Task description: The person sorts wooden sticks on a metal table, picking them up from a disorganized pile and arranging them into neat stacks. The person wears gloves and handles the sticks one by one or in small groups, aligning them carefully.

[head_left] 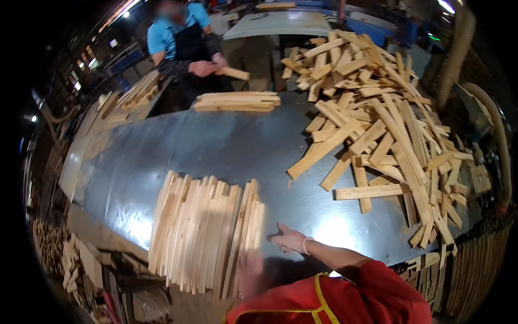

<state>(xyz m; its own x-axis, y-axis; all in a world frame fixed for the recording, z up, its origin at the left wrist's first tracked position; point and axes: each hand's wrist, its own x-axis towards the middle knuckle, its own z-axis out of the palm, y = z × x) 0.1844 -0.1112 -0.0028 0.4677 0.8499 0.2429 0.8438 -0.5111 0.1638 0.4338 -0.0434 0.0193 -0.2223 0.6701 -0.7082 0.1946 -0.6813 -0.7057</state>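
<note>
A row of wooden strips [197,232] lies side by side at the table's near edge, their ends uneven. My left hand [250,272] is at the near end of the strips on the row's right side; motion smears it, so its fingers cannot be made out. Just right of the row, my right hand [291,239] is over the metal tabletop [232,143] with fingers stretched toward the strips. Nothing shows in it, and a gap separates it from the nearest strip.
A high, tangled heap of wooden pieces [372,124] covers the table's right side. Across the table, a person in a blue shirt [181,40] holds a wooden piece [233,73] behind a small stack of strips [237,101]. More wood [140,92] lies at the far left.
</note>
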